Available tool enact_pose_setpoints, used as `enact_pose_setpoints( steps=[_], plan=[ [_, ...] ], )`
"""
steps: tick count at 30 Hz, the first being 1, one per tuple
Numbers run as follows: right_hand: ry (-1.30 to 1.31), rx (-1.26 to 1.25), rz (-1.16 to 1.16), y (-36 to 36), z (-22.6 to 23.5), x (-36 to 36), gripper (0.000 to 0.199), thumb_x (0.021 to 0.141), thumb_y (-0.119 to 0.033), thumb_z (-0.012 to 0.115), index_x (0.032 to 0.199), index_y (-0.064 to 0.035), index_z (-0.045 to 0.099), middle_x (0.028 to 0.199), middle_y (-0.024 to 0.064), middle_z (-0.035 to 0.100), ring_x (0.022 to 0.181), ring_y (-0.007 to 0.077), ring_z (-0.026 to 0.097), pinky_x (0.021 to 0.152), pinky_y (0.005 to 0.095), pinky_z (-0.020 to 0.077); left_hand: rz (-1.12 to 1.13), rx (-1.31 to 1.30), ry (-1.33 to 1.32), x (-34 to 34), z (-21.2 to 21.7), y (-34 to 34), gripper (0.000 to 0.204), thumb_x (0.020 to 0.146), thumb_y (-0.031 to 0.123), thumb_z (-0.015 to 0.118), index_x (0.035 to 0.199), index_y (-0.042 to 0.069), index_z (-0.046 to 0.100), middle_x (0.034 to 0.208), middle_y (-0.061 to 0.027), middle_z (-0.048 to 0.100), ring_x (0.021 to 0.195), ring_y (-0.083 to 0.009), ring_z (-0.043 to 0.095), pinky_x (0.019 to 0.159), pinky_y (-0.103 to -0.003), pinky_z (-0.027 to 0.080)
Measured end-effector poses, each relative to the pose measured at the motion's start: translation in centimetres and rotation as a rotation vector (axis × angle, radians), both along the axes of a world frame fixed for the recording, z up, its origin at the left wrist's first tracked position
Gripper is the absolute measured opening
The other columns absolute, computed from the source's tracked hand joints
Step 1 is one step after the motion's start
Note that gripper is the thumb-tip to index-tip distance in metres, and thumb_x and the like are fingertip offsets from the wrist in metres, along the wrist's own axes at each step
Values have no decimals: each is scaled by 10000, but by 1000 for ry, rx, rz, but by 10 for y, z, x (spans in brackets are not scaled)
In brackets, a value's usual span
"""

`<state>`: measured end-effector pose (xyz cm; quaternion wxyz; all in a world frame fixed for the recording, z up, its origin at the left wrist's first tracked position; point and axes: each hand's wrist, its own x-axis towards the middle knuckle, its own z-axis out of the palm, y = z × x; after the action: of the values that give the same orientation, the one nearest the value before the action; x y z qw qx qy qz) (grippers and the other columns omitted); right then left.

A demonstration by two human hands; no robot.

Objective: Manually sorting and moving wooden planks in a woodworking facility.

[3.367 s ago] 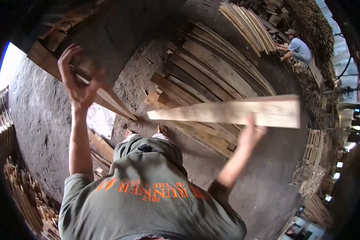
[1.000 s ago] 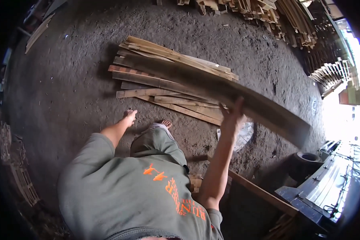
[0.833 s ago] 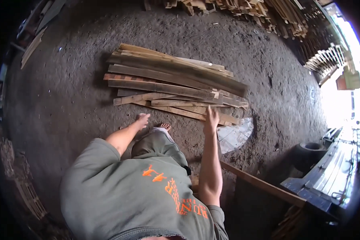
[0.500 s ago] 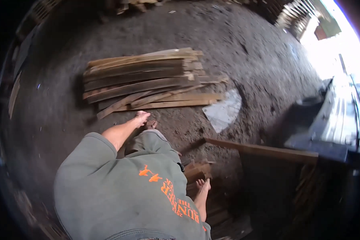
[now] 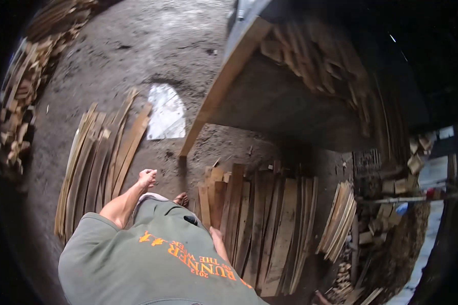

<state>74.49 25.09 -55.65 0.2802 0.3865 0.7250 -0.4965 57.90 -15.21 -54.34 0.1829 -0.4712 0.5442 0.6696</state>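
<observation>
While the person stands on the dirt floor (image 5: 137, 56), both hands are free of wood. That grey floor is the biggest thing here and fills most of the top left of the picture.

Next in size is a long slanted wooden beam (image 5: 224, 81) with a dark sheet under it, running from the top middle down to the floor.

On the person's right lies a wide stack of flat planks (image 5: 269, 229), side by side, pointing away from the feet. On the person's left lies a second pile of long thin boards (image 5: 96, 162), fanned out on the floor. Between the two piles sits a pale, shiny patch (image 5: 165, 112) on the ground, just beside the far end of the thin boards.

Along the far left edge is a heap of short wood bits (image 5: 20, 96). At the right there is a small bundle of slats (image 5: 338, 218) leaning near the planks.

The left hand (image 5: 147, 178) is held out over the floor beside the thin boards, fingers curled in loosely, holding nothing. The right hand (image 5: 216, 236) hangs low right beside the near end of the flat planks; its fingers are mostly hidden, so I cannot tell how they are.

One bare foot (image 5: 180, 199) peeks out between the piles.
</observation>
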Motion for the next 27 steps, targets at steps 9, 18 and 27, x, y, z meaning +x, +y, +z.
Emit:
enact_pose_setpoints(
  steps=[9, 18, 27],
  plan=[
    [-17, -280, -814, 69, 10, 17, 271, 900, -324, 611, 966, -61, 596, 832, 118, 665, 754, 274, 648, 632, 424, 519, -364, -255, 717, -181, 131, 115, 424, 874, 259, 703, 1213, 40, 573, 1017, -97, 672, 926, -177, 635, 769, -292, 516],
    [1180, 478, 190, 85, 348, -346, 461, 969, -285, 573, 1280, 51, 527, 1219, 158, 611, 1126, 257, 580, 935, 362, 442, -137, -918, 1539, -352, 347, 152, 411, 958, 218, 577, 1308, 30, 473, 1218, -190, 557, 1098, -277, 594, 887, -383, 506],
    [1845, 1133, 669, -32, 536, -605, 355, 972, -228, 527, 1273, -39, 528, 1185, 214, 583, 1073, 413, 558, 907, 496, 439, 305, -1246, 1817, -515, 457, 139, 581, 938, 355, 595, 1342, -13, 397, 1342, -180, 403, 1309, -319, 317, 1099, -437, 241]
  ],
)
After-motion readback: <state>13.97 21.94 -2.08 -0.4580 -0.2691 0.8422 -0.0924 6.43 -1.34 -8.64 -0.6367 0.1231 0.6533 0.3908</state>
